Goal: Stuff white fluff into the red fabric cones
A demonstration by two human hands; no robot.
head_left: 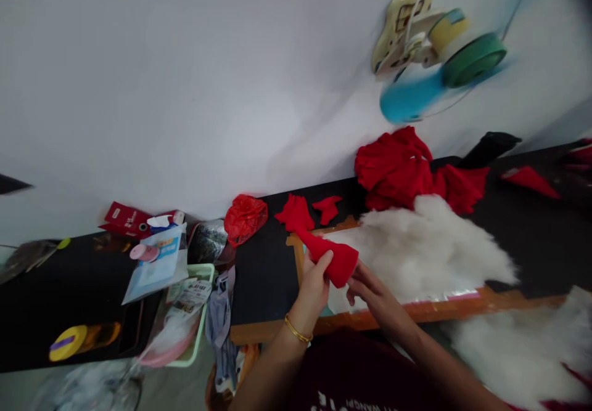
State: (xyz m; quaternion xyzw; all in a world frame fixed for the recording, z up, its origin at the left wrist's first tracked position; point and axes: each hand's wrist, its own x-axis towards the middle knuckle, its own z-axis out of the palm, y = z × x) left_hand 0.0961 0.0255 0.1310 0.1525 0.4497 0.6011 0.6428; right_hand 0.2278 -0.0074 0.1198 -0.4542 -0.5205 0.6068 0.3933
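Cone point(339, 261), one, red, in pinch of left hand point(316, 284), right hand point(371, 289) at wide end, grip unclear.

1 wall fan point(449, 35) (blue-bladed), 1 yellow-lidded bottle point(86, 339) near 1 pale-green basket point(200, 323)

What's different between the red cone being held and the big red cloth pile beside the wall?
The red cone is held in the left hand; the red cloth pile lies on the black table. The red cone is small and smoothly tapered, while the red cloth pile is larger and rumpled. Both are red and look like fabric.
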